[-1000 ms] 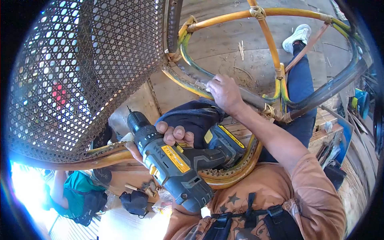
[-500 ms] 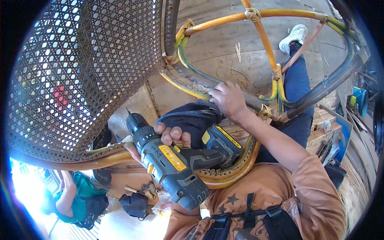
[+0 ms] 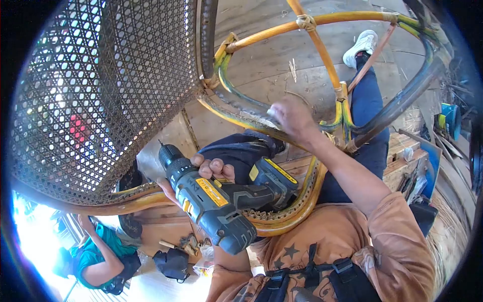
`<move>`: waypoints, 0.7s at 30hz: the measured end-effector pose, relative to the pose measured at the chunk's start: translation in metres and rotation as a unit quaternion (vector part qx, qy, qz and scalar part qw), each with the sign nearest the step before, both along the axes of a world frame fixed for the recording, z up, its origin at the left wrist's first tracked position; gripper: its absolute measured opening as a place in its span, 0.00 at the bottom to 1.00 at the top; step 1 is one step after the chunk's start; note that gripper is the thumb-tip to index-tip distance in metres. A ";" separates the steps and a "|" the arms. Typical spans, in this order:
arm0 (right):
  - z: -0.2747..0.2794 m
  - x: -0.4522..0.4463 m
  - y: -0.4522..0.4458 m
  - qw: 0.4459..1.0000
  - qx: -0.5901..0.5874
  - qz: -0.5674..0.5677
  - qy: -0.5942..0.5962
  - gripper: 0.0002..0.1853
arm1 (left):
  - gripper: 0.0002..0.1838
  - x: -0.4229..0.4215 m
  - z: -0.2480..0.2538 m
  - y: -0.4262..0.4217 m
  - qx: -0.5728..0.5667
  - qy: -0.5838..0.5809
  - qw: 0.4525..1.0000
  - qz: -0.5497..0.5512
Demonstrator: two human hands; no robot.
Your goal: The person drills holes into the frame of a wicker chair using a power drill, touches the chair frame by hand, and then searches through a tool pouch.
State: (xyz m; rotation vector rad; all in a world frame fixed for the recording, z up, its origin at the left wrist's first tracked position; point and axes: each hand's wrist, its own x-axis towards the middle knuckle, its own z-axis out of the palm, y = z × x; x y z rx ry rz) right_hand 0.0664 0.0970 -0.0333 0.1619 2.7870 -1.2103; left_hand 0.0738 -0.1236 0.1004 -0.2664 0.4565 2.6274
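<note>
A cordless drill point(image 3: 211, 201) with a dark body and a yellow-marked battery lies across my left hand point(image 3: 216, 168), its bit pointing up and left. My left fingers curl over the drill near its collar, and the thumb shows on the other side. My right hand point(image 3: 294, 118), smeared by motion, is over a dark curved rail of the rattan chair frame point(image 3: 241, 103). A small pale spot shows at its fingertips; I cannot make out what it is. Whether this hand touches the rail is unclear.
The chair's woven cane panel point(image 3: 146, 65) fills the upper left. A person in a green shirt point(image 3: 103, 256) is at the lower left, near a black pouch point(image 3: 171, 262). My shoe point(image 3: 360, 48) rests on the wooden floor. Wooden blocks point(image 3: 402, 161) and a blue roll point(image 3: 451, 121) are at the right.
My right hand has lifted slightly and blurred, where before its fingers rested on the dark rail. The drill stays in my left hand. The whole view has shifted a little.
</note>
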 end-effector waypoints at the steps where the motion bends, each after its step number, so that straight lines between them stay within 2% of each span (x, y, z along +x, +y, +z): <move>1: 0.000 0.009 -0.006 0.999 0.013 0.030 0.034 0.10 | 0.38 0.000 -0.001 0.000 0.005 -0.001 1.000 0.007; 2: -0.002 0.017 -0.013 0.996 0.025 0.060 0.068 0.10 | 0.40 0.001 -0.004 -0.001 0.009 -0.001 1.000 0.012; 3: -0.007 0.022 -0.023 0.983 0.127 0.049 0.122 0.10 | 0.43 0.002 -0.008 -0.003 0.014 -0.001 1.000 0.014; 5: -0.020 0.019 -0.029 0.978 0.176 0.066 0.091 0.09 | 0.43 0.002 -0.020 -0.017 -0.006 0.032 0.999 0.003; 6: -0.002 0.016 -0.030 0.990 0.139 0.013 -0.002 0.08 | 0.43 0.000 -0.023 -0.018 -0.005 0.048 0.999 -0.011; 7: -0.013 0.008 -0.029 0.994 0.023 -0.096 0.053 0.07 | 0.39 -0.002 -0.019 -0.019 -0.059 0.072 0.996 -0.011; 8: -0.020 0.008 -0.028 0.980 -0.034 -0.140 0.139 0.08 | 0.36 -0.002 -0.013 -0.018 -0.111 0.096 0.989 -0.012; 9: 0.009 0.008 -0.019 0.980 -0.137 -0.142 0.029 0.07 | 0.35 0.001 -0.005 -0.009 -0.121 0.135 0.983 -0.025; 10: 0.026 0.019 -0.007 0.976 -0.119 -0.110 0.148 0.07 | 0.34 0.002 -0.002 -0.005 -0.129 0.176 0.975 -0.039; 11: 0.036 0.034 -0.001 0.958 -0.093 -0.071 0.260 0.08 | 0.32 -0.013 -0.028 -0.049 -0.115 0.146 0.982 -0.018; 12: 0.041 0.050 -0.003 0.959 -0.186 -0.083 0.199 0.07 | 0.31 -0.029 -0.058 -0.082 -0.106 0.115 0.988 0.006; 14: 0.050 0.090 0.007 0.954 -0.185 -0.113 0.207 0.09 | 0.26 -0.016 -0.031 -0.045 -0.068 0.239 0.967 -0.052; 16: 0.093 0.145 0.035 0.953 -0.185 -0.138 0.197 0.11 | 0.24 -0.006 0.007 0.001 0.041 0.245 0.961 -0.124; 17: 0.089 0.173 0.047 0.951 -0.156 -0.167 0.209 0.11 | 0.22 0.008 0.025 0.015 0.022 0.227 0.963 -0.141; 18: 0.083 0.201 0.059 0.947 -0.127 -0.195 0.220 0.12 | 0.16 -0.008 0.020 0.000 0.054 0.214 0.960 -0.174; 20: 0.092 0.259 0.093 0.934 -0.117 -0.273 0.197 0.13 | 0.10 -0.013 0.055 0.005 -0.042 0.181 0.925 -0.333; 21: 0.088 0.289 0.108 0.934 -0.087 -0.308 0.157 0.14 | 0.13 -0.030 0.049 0.004 0.025 0.237 0.876 -0.419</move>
